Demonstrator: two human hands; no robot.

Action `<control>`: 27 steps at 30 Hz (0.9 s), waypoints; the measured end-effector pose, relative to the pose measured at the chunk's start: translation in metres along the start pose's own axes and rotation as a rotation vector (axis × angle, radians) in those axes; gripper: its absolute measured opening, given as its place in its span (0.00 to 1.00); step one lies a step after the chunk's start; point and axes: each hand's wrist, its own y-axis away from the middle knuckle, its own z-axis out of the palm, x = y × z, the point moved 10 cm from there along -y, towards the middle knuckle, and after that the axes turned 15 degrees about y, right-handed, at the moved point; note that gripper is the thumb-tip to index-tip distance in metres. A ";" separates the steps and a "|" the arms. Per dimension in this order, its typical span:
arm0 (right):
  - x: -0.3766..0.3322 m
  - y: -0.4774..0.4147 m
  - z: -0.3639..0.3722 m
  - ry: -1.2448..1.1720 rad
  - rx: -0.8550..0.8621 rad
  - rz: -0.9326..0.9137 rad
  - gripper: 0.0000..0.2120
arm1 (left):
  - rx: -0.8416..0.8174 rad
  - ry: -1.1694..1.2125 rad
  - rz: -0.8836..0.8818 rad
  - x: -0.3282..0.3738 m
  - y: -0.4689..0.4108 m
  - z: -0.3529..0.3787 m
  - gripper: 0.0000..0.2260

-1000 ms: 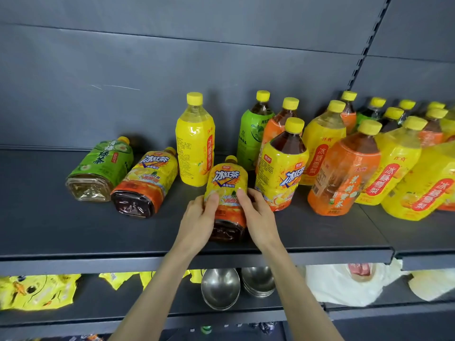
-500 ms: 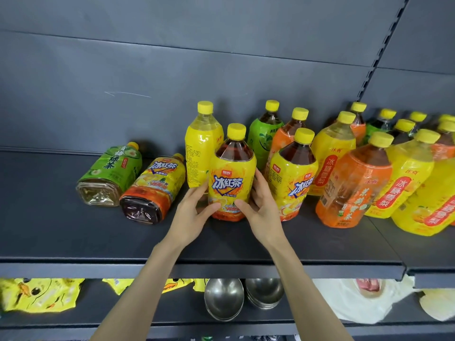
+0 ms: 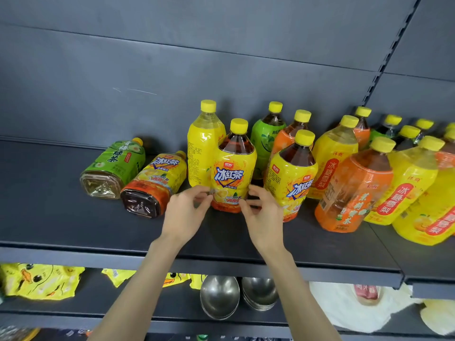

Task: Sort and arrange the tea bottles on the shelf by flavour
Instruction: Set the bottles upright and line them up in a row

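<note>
Left hand [image 3: 184,214] and right hand [image 3: 264,219], apart at centre frame, flank the base of the upright iced tea bottle [image 3: 234,168], with curled fingertips at its glossy shrink-wrap label. Blur hides whether they pinch or merely touch. The clear plastic bottle, with a yellow ribbed cap and dark tea, reads 冰红茶 and stands on the matte dark shelf [image 3: 73,230]. Left of centre, a square-based green bottle [image 3: 115,166] marked 绿茶 lies on its side.
</note>
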 end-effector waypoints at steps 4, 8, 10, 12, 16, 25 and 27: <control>-0.014 0.013 0.005 -0.034 -0.004 -0.053 0.07 | 0.177 -0.024 0.079 0.013 0.018 -0.040 0.04; -0.035 0.012 0.022 -0.082 -0.058 -0.073 0.06 | 0.311 -0.082 0.099 0.013 0.020 -0.082 0.05; -0.047 0.009 0.033 -0.107 -0.086 -0.067 0.07 | 0.345 -0.084 0.073 0.005 0.013 -0.100 0.05; -0.059 0.005 0.049 -0.119 -0.118 -0.060 0.07 | 0.328 -0.056 0.041 -0.007 0.003 -0.113 0.05; -0.081 -0.001 0.086 -0.125 -0.158 -0.035 0.07 | 0.225 -0.070 0.012 -0.025 -0.024 -0.128 0.06; -0.083 -0.013 0.156 -0.214 -0.174 0.300 0.24 | -0.207 -0.135 -0.055 -0.060 -0.110 -0.113 0.17; -0.076 -0.009 0.167 -0.268 -0.204 0.385 0.28 | -0.312 -0.184 -0.085 -0.066 -0.129 -0.104 0.20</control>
